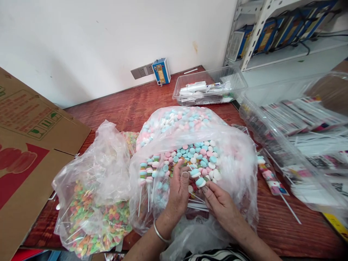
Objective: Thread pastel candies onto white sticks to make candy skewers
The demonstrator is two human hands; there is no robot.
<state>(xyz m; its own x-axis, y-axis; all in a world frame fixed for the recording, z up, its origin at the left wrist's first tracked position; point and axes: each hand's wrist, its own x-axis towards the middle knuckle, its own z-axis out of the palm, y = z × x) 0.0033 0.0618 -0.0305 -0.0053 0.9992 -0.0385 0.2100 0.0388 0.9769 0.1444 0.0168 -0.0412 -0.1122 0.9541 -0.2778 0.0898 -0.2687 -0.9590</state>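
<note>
My right hand (pixel 221 201) pinches a candy stick (pixel 200 182) carrying blue-and-white candies. Close against it on the left is my left hand (pixel 178 190), thumb and fingers drawn together; what lies between them is hidden. Both hands are over an open clear plastic bag (pixel 236 163) of loose pink, blue and white button-shaped candies (pixel 208 154). Left of my left hand, several filled candy sticks (pixel 149 172) lie with their white ends toward me. Bare white sticks (pixel 198 206) lie below and between the hands.
On the left are a bag of colourful ring-shaped gummies (pixel 100 221) and a cardboard box (pixel 35 145). A clear tray (pixel 176 95) stands at the back, and a larger bin (pixel 272 159) of packets is on the right. One wrapped candy stick (pixel 273 181) lies beside the bin.
</note>
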